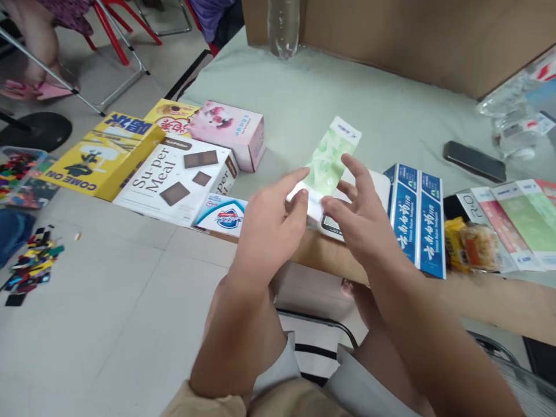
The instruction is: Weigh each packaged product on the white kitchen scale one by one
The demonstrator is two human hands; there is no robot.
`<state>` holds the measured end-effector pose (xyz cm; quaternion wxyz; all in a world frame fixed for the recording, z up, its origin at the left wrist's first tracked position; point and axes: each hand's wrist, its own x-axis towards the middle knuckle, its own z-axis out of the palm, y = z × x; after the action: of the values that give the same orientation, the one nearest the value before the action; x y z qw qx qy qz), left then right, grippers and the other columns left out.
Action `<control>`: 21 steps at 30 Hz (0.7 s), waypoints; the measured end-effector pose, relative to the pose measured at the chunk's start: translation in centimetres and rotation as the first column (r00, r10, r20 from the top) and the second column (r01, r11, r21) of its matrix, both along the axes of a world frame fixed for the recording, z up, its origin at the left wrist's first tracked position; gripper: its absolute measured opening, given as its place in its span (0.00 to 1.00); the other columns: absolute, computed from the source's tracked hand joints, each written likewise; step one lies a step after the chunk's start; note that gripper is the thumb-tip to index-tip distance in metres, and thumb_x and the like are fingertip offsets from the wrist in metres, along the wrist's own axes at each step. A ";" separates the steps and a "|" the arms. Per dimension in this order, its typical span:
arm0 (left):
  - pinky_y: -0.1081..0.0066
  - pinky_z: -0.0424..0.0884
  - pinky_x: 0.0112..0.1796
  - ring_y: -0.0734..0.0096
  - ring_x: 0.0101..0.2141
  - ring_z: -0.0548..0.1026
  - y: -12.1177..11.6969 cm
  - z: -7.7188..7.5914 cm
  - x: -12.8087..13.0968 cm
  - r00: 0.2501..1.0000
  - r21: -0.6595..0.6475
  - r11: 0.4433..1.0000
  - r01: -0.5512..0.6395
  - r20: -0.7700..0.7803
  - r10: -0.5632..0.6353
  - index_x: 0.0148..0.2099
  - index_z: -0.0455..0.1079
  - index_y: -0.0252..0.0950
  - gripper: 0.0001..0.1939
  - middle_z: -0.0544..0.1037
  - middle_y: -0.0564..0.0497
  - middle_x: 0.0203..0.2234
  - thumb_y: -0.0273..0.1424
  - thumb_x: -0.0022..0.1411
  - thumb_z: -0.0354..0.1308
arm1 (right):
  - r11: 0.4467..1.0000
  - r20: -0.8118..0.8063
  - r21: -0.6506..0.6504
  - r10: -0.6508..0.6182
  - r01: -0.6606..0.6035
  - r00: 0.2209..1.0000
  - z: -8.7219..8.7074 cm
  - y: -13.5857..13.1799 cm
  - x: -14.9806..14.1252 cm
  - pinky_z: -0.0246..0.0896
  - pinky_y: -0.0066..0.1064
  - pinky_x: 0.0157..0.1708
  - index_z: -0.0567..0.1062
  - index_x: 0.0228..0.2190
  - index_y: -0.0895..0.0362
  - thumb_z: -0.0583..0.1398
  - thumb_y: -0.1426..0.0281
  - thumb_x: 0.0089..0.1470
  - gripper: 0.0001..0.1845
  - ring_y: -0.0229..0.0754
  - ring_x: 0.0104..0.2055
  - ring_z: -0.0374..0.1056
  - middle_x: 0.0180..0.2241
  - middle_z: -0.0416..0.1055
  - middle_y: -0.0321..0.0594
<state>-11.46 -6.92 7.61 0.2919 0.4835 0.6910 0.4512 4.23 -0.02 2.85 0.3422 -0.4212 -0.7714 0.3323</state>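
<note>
My left hand (275, 226) grips the lower left edge of a slim green-and-white pack (326, 156) between thumb and fingers. On the pack's right side, my right hand (362, 217) has its thumb near the lower corner and its index finger along the edge. The pack is tilted, with its white end pointing away from me. Under and behind it lies a white device with a small display (332, 224), partly hidden by my right hand; it looks like a scale. Two blue toothpaste boxes (417, 217) lie just right of my right hand.
To the left lie a Safeguard box (222, 216), a Su-per Meal box (174, 179), a pink box (232, 130) and yellow boxes (104, 156). Rightward are a phone (474, 161), a wrapped snack (480, 246) and more slim packs (527, 217). A bottle (284, 29) stands behind.
</note>
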 end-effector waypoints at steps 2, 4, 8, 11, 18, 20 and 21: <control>0.56 0.78 0.51 0.56 0.45 0.83 -0.7 0.4 -1.3 1.000 0.036 0.999 -0.027 0.002 0.027 0.58 0.78 0.45 0.18 0.84 0.51 0.40 0.33 0.69 0.57 | 0.990 -0.056 -0.115 0.076 -0.082 0.996 -0.3 1.1 -1.7 0.79 0.41 0.39 0.52 0.71 0.47 0.58 0.60 0.64 0.38 0.46 0.42 0.81 0.54 0.78 0.46; 0.58 0.75 0.57 0.56 0.54 0.80 -1.4 0.9 -2.6 0.995 0.129 0.986 -0.104 0.026 0.101 0.56 0.77 0.44 0.16 0.83 0.51 0.48 0.34 0.69 0.58 | 0.964 -0.114 -0.227 0.115 -0.138 0.987 -0.6 2.1 -3.3 0.80 0.43 0.41 0.55 0.70 0.49 0.59 0.60 0.62 0.39 0.47 0.43 0.81 0.54 0.78 0.47; 0.62 0.74 0.55 0.63 0.51 0.79 -2.7 0.9 -5.6 0.926 0.300 0.876 -0.377 0.127 0.355 0.49 0.76 0.44 0.08 0.83 0.53 0.48 0.33 0.69 0.58 | 0.908 -0.131 -0.412 0.019 -0.071 0.991 -0.4 4.1 -5.9 0.78 0.49 0.52 0.58 0.69 0.49 0.63 0.64 0.55 0.42 0.50 0.51 0.79 0.59 0.75 0.46; 0.64 0.74 0.48 0.65 0.44 0.80 -2.9 -0.4 -7.7 0.870 0.267 0.828 -0.493 0.191 0.456 0.42 0.76 0.44 0.04 0.83 0.54 0.40 0.31 0.68 0.60 | 0.817 -0.096 -0.576 -0.038 -0.024 0.995 -0.1 4.7 -7.8 0.74 0.50 0.59 0.62 0.67 0.48 0.64 0.69 0.51 0.44 0.50 0.55 0.78 0.59 0.76 0.44; 0.65 0.73 0.41 0.65 0.40 0.78 -2.2 -2.4 -9.4 0.852 0.143 0.853 -0.503 0.248 0.461 0.43 0.78 0.43 0.05 0.81 0.54 0.36 0.32 0.65 0.62 | 0.916 0.403 -0.396 0.111 0.064 0.908 1.0 3.9 -9.4 0.70 0.56 0.59 0.59 0.72 0.53 0.65 0.64 0.52 0.48 0.56 0.51 0.79 0.55 0.80 0.52; 0.65 0.72 0.39 0.65 0.39 0.78 -2.0 -2.4 -9.5 0.849 0.118 0.855 -0.505 0.249 0.467 0.42 0.78 0.42 0.05 0.81 0.53 0.35 0.32 0.64 0.62 | 0.954 0.527 -0.297 0.133 0.035 0.840 1.2 3.7 -9.4 0.71 0.55 0.55 0.65 0.69 0.53 0.64 0.61 0.54 0.42 0.58 0.50 0.79 0.50 0.82 0.51; 0.65 0.72 0.38 0.65 0.38 0.77 -2.0 -2.4 -9.6 0.849 0.112 0.856 -0.504 0.248 0.467 0.42 0.78 0.42 0.05 0.81 0.53 0.36 0.31 0.64 0.63 | 0.960 0.538 -0.280 0.140 0.020 0.832 1.1 3.7 -9.4 0.73 0.53 0.53 0.67 0.68 0.53 0.64 0.60 0.55 0.40 0.56 0.48 0.79 0.49 0.82 0.50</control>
<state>-21.05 -8.94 5.24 0.1968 0.2650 0.7140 0.6174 -5.13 3.65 3.99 0.0327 -0.5175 -0.7966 0.3108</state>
